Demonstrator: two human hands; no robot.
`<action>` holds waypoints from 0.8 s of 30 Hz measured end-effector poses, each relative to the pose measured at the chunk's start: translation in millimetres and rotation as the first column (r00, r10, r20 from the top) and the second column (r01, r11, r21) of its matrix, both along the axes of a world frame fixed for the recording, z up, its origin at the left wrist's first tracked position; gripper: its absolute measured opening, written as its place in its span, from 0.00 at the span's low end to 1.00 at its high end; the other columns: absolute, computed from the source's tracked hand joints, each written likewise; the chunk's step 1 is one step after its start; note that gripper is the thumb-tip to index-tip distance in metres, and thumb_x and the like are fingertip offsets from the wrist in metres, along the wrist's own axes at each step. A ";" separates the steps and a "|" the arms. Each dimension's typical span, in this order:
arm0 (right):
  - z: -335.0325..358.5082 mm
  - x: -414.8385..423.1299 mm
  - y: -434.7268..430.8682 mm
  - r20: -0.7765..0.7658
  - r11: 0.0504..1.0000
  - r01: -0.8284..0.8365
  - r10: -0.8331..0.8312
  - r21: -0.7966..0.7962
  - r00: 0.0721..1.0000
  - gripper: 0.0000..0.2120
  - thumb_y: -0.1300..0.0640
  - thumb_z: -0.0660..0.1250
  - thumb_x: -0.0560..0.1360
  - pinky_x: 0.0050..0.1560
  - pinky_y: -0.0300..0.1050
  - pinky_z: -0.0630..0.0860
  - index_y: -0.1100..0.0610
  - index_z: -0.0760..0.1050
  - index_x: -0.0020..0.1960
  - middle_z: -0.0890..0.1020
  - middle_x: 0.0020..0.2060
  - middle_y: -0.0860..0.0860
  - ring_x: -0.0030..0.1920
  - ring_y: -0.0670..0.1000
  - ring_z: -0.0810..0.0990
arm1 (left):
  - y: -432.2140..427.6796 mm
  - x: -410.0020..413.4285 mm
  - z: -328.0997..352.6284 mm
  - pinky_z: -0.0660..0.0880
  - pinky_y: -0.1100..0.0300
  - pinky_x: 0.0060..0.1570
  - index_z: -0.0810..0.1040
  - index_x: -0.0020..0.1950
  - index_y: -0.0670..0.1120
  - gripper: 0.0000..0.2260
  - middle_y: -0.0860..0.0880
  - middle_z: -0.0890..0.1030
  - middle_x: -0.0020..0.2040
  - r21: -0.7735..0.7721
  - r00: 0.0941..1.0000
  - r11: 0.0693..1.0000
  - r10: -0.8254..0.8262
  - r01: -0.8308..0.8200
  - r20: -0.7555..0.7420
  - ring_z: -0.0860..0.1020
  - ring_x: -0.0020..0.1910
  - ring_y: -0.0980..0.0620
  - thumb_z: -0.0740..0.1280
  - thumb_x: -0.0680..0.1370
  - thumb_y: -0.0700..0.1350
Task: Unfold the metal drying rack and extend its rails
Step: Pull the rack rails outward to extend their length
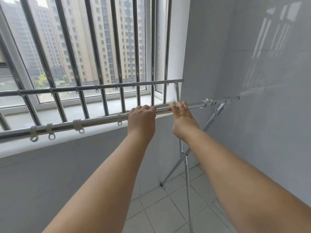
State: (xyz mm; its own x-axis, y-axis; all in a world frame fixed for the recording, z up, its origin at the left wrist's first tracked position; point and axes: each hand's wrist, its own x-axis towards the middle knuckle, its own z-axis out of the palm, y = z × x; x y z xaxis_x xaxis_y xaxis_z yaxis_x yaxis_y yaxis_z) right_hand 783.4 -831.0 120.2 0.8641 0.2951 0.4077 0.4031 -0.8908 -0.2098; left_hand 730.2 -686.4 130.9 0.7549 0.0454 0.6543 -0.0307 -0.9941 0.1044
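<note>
The metal drying rack stands open in front of the window, its crossed legs (186, 158) on the tiled floor at the right. Its near rail (94, 122) runs from the left edge to the right, carrying white clips with rings. A thinner inner tube (196, 105) sticks out of it toward a white collar (208, 102) at the right end. My left hand (142, 117) is wrapped over the near rail. My right hand (182, 118) grips a white collar where the thick tube ends. The far rail (101, 87) runs parallel behind, closer to the window.
A barred window (84, 47) with a concrete sill (94, 108) is right behind the rack. A white tiled wall (252, 64) stands close on the right, near the rail's end. Pale floor tiles (159, 207) lie below.
</note>
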 end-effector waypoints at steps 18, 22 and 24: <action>17.6 26.1 1.9 0.023 0.986 -0.069 0.067 0.149 0.998 0.14 0.58 0.57 0.79 0.63 0.54 0.69 0.54 0.70 0.64 0.73 0.61 0.56 0.67 0.56 0.65 | 17.5 10.7 8.6 0.68 0.50 0.57 0.77 0.56 0.43 0.11 0.41 0.81 0.53 0.083 0.998 0.996 0.039 -0.034 -0.054 0.77 0.54 0.40 0.61 0.80 0.48; 19.9 19.8 -3.9 0.016 0.990 -0.044 0.042 0.136 0.999 0.11 0.57 0.56 0.80 0.59 0.54 0.71 0.55 0.71 0.60 0.73 0.58 0.58 0.63 0.57 0.69 | 10.6 6.5 9.9 0.68 0.50 0.57 0.77 0.56 0.44 0.11 0.41 0.81 0.53 0.060 0.998 0.998 0.036 -0.033 -0.049 0.77 0.54 0.40 0.62 0.80 0.48; 19.1 16.2 -8.9 0.023 0.991 -0.039 0.037 0.130 0.999 0.10 0.58 0.56 0.80 0.58 0.54 0.72 0.56 0.71 0.59 0.73 0.58 0.58 0.62 0.57 0.70 | 5.6 3.6 10.5 0.68 0.50 0.57 0.78 0.56 0.44 0.11 0.41 0.81 0.53 0.063 0.998 0.997 0.037 -0.033 -0.049 0.77 0.54 0.40 0.62 0.80 0.48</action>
